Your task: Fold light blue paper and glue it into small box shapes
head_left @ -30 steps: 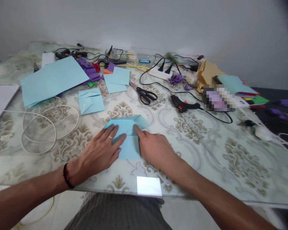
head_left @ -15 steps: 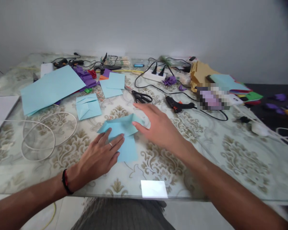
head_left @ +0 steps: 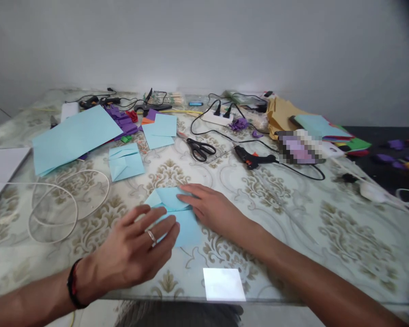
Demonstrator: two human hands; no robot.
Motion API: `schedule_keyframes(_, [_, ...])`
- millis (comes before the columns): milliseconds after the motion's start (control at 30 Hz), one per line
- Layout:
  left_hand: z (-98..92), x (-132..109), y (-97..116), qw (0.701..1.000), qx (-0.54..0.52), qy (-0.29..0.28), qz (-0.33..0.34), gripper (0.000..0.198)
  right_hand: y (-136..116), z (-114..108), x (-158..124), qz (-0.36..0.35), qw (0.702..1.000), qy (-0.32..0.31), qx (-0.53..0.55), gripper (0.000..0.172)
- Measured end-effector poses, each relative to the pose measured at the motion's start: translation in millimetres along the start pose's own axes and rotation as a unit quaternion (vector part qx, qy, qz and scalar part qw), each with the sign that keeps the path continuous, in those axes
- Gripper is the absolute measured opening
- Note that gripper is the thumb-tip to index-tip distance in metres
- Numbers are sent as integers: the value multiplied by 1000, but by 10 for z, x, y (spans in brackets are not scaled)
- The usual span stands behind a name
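Observation:
A light blue sheet of paper (head_left: pixel 186 229), its far part folded over, lies on the table below the middle of the view. My right hand (head_left: pixel 213 206) rests on the fold's right side with fingers stretched flat. Over the near left part of the sheet hovers my left hand (head_left: pixel 139 240), fingers bent and apart, a ring on one of them; it hides some of the paper. Another blue folded piece (head_left: pixel 126 162) lies farther off to the left. Black-handled scissors (head_left: pixel 200 150) lie beyond the sheet.
A glue gun (head_left: pixel 254 157) with a black cord lies at the right, near a white power strip (head_left: pixel 218 117). Large blue sheets (head_left: pixel 77 138) and a looped white cable (head_left: pixel 77 204) are at the left. Yellow-brown paper (head_left: pixel 281 113) stands at the back right.
The paper's far flap, raised before, now lies folded down. My right hand has come down onto it, and my left hand has lifted off toward me. The view has tilted slightly up.

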State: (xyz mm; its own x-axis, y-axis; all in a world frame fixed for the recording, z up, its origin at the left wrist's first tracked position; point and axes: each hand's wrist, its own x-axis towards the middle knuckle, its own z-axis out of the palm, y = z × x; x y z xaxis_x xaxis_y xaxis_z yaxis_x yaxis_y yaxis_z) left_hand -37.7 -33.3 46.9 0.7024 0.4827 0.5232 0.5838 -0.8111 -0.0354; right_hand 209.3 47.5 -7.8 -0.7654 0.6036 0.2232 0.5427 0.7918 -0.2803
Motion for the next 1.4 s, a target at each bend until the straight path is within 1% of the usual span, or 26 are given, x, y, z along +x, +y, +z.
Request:
schedule_keyframes(33, [-35,49,-43,1000,12,6,-27,26,-11,-2,2,1,1000,-8,-2,51])
schedule_keyframes(67, [-47,87,-96,998,10,-3,-56,29,-18,-8,5,1,1000,-16,-1,52])
schedule_keyframes(100, [-34,110,-156,997,6,-20,-71,33,-24,-19,7,0,1000,-25,2,53])
schedule_keyframes(167, [51,99,-274,993,4,-92,-75,45,-35,-56,8,-2,999,-41,15,51])
schedule_keyframes(233, [167,22,-362,983,-5,-173,-65,50,-56,-108,3,-4,998,-59,31,48])
schedule_keyframes(267, [218,-30,-390,977,-11,-202,-63,50,-71,-135,-3,-4,997,-66,38,46])
schedule_keyframes(333, [287,-134,-416,970,-26,-232,-65,48,-110,-170,-17,5,996,-71,45,42])
schedule_keyframes(367, [305,-179,-421,968,-34,-238,-69,47,-128,-172,-25,12,997,-68,44,41])
schedule_keyframes(467, [325,-281,-424,966,-44,-244,-73,47,-157,-122,-59,24,998,-53,24,45])
schedule_keyframes(533, [335,-334,-433,966,-45,-243,-68,49,-143,-66,-95,17,998,-53,8,46])
schedule_keyframes(633, [354,-413,-449,967,-56,-241,-66,54,-82,-17,-174,-1,998,-65,-10,49])
schedule_keyframes(800, [344,-487,-457,966,-67,-237,-78,60,31,-39,-316,-16,995,-89,-27,57])
schedule_keyframes(967, [290,-488,-513,963,-78,-247,-71,65,100,-54,-408,-34,993,-103,-37,65])
schedule_keyframes(1067, [222,-538,-580,963,-77,-247,-71,70,121,-61,-495,-31,994,-102,-34,70])
schedule_keyframes(1167, [148,-583,-635,961,-69,-258,-79,71,109,-91,-576,-25,994,-98,-41,70])
schedule_keyframes(1233, [130,-558,-651,962,-56,-256,-77,63,81,-126,-579,-18,994,-95,-42,65])
schedule_keyframes(1267, [138,-522,-649,964,-48,-248,-79,55,63,-146,-559,-11,995,-93,-38,60])
schedule_keyframes(1333, [191,-406,-626,969,-40,-228,-87,35,29,-189,-483,6,996,-85,-24,50])
schedule_keyframes(1367, [233,-332,-606,972,-40,-211,-91,29,14,-210,-432,15,996,-82,-18,46])
schedule_keyframes(1400, [282,-254,-581,973,-47,-208,-86,27,1,-231,-377,21,996,-81,-15,43])
